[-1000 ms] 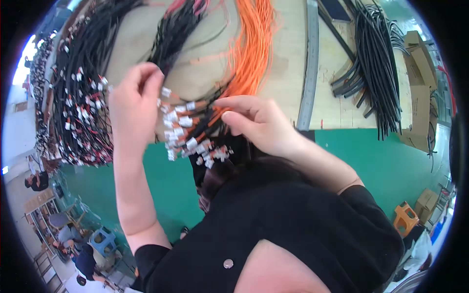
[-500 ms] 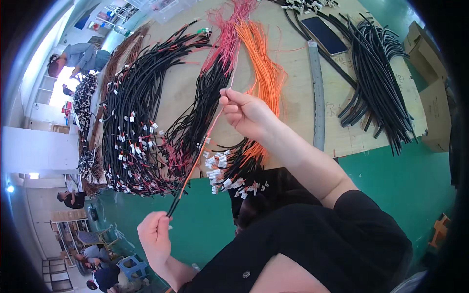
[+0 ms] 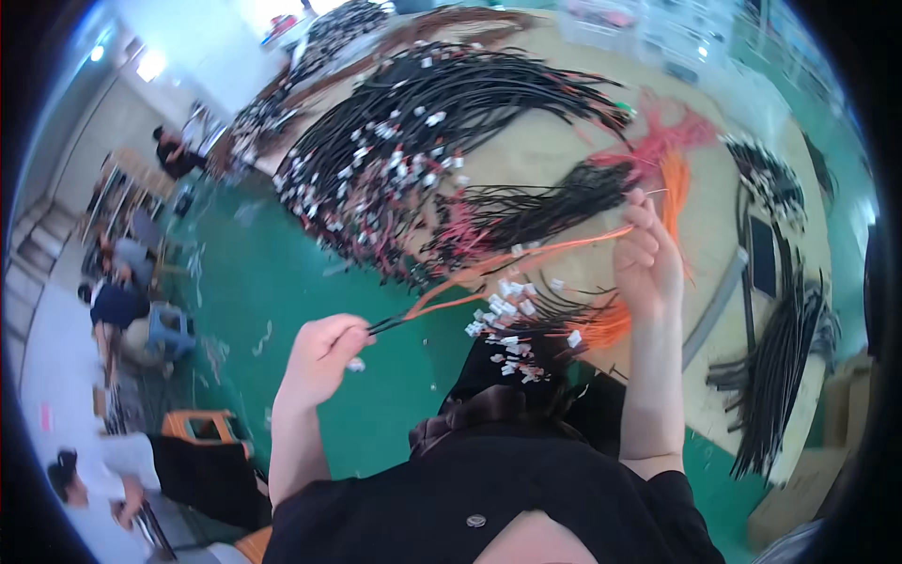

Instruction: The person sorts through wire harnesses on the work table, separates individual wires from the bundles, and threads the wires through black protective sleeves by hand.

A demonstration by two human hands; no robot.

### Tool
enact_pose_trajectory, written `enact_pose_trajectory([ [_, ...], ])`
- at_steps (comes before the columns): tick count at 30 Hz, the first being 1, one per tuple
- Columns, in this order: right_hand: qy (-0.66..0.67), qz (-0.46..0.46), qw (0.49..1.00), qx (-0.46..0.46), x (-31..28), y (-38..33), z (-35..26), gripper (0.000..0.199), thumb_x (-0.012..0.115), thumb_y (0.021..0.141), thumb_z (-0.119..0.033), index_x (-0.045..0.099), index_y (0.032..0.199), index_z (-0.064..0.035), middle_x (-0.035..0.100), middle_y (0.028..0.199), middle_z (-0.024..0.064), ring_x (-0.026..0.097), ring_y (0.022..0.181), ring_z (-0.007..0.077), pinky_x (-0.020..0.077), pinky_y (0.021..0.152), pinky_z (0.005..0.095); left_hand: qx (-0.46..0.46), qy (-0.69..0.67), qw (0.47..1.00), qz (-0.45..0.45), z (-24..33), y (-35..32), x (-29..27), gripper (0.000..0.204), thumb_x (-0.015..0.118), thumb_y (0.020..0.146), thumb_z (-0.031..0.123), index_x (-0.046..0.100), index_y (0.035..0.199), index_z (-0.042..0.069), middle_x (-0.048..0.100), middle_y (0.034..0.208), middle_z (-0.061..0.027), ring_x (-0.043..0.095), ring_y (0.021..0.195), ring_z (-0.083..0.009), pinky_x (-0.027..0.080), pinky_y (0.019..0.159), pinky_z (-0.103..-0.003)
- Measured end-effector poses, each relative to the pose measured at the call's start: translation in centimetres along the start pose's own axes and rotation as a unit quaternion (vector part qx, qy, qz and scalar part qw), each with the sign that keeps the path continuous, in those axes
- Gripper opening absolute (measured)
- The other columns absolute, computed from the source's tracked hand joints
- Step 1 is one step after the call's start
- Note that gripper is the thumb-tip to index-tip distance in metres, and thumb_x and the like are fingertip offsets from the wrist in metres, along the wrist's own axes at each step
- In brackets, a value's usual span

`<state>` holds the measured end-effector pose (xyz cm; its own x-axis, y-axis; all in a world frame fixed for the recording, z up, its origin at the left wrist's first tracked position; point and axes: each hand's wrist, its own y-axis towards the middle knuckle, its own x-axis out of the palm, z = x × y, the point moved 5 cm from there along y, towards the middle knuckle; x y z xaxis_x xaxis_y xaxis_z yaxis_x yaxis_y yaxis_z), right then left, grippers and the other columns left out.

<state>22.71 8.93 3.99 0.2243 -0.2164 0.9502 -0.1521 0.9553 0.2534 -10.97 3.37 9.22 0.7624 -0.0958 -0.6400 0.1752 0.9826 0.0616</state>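
In the head view, we see the left hand (image 3: 319,362) closed in a pinch on the dark near end of a thin orange wire (image 3: 507,268), out over the green floor (image 3: 254,282), off the near edge of the tabletop (image 3: 554,155). The right hand (image 3: 646,258) pinches the same wire's far end, up over the tabletop's middle. So the wire's long axis runs taut from lower left to upper right between the two grips, and it rises away from the left grip toward the right one. Neither hand is free; the left holds the end nearer the body.

Under the span hangs a bunch of black leads (image 3: 526,329) with small white plastic connectors, over the near edge. A loose orange wire bundle (image 3: 672,183) lies just behind the right hand. Toward the far left corner a big fan of black cable harnesses (image 3: 423,122) spreads out, glossy and thin, tipped with white plugs. Thicker black cables (image 3: 780,376) lie along the right edge. The tabletop looks like pale bare wood. Other people sit well apart at the left.
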Motion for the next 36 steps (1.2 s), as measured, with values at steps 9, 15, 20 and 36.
enact_pose_trajectory([
  [9, -0.195, 0.029, 0.975, -0.098, 1.7, 2.6, -5.7, 0.013, 0.033, 0.088, -0.007, 0.042, 0.079, -0.0037, 0.039, 0.063, 0.0003, 0.032, 0.049, 0.0076, 0.0227, 0.039, 0.0196, 0.053, -0.03, 0.998, -0.015, 0.2, -1.2, -0.6, 0.018, 0.049, 0.083, 0.015, 0.056, 0.079, -0.001, 0.056, 0.067, -0.0026, 0.052, 0.061, -0.0098, 0.04, 0.054, -0.023],
  [15, -0.134, 0.062, 0.986, -0.071, 6.6, 1.6, -3.5, 0.016, 0.029, 0.09, -0.008, 0.042, 0.088, 0.0019, 0.035, 0.064, 0.002, 0.03, 0.044, 0.0091, 0.0284, 0.041, 0.0206, 0.022, 0.006, 0.998, 0.056, -0.8, -0.6, -2.0, 0.017, 0.046, 0.084, 0.014, 0.056, 0.079, 0.0, 0.057, 0.069, -0.006, 0.054, 0.065, -0.0139, 0.043, 0.06, -0.027],
  [20, -0.141, 0.178, 0.972, -0.053, -1.9, 4.3, -9.5, 0.024, 0.029, 0.089, -0.004, 0.041, 0.107, 0.0046, 0.036, 0.063, 0.0022, 0.029, 0.044, 0.0079, 0.0258, 0.041, 0.0185, 0.096, 0.037, 0.991, 0.089, -1.5, -0.8, -2.2, 0.018, 0.047, 0.084, 0.017, 0.055, 0.08, 0.001, 0.056, 0.069, -0.0051, 0.053, 0.063, -0.0123, 0.042, 0.058, -0.025],
  [36, -0.183, -0.003, 0.979, 0.088, -1.9, -1.7, 4.3, 0.025, 0.029, 0.092, -0.015, 0.046, 0.1, 0.0013, 0.048, 0.074, 0.0055, 0.034, 0.05, 0.0057, 0.0308, 0.042, 0.0181, 0.173, 0.072, 0.981, 0.056, -0.3, 0.2, 6.3, 0.028, 0.052, 0.077, 0.023, 0.053, 0.096, 0.002, 0.056, 0.082, -0.0174, 0.055, 0.078, -0.0322, 0.044, 0.068, -0.038],
])
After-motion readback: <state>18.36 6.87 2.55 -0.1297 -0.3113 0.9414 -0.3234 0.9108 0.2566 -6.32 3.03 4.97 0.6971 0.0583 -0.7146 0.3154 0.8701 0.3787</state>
